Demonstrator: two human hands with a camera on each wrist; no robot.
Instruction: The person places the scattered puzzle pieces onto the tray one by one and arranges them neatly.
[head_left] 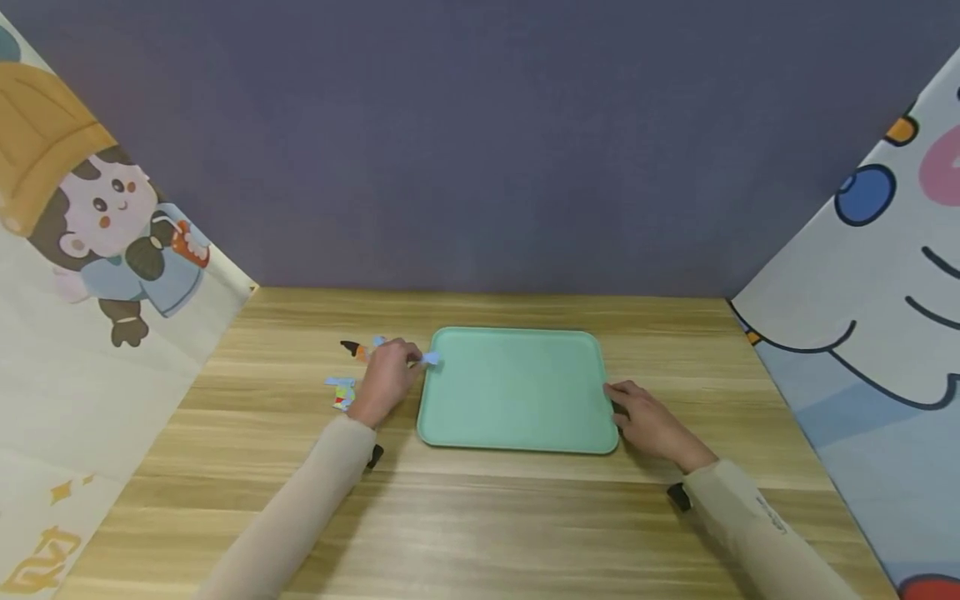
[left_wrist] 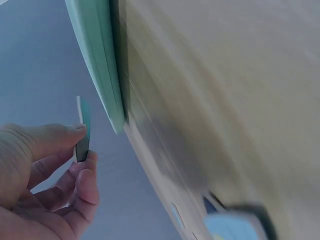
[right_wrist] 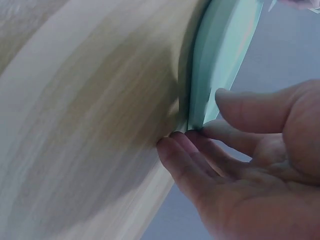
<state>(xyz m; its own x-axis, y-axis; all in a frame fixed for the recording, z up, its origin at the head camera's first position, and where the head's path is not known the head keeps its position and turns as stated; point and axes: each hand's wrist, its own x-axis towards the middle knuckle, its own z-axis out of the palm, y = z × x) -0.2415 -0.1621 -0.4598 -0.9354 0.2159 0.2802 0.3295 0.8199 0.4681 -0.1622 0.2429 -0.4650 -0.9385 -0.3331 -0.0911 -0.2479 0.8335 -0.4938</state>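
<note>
A mint-green rectangular tray (head_left: 517,390) lies flat on the wooden table. At its left rim my left hand (head_left: 388,379) pinches a small, thin, light-blue flat piece (head_left: 430,358) between thumb and fingers. In the left wrist view this piece (left_wrist: 83,130) stands edge-on, raised off the table. My right hand (head_left: 648,421) touches the tray's right edge with relaxed fingers. Seen from the right wrist, those fingertips (right_wrist: 172,145) meet the tray's side at table level, the thumb beside the rim.
Left of the left hand lie an orange-and-black flat piece (head_left: 352,348) and a multicoloured piece (head_left: 344,396) with a light-blue strip above it. Another blue bit (head_left: 379,341) shows just behind that hand. A dark upright panel (head_left: 495,150) borders the table's back; printed panels flank it.
</note>
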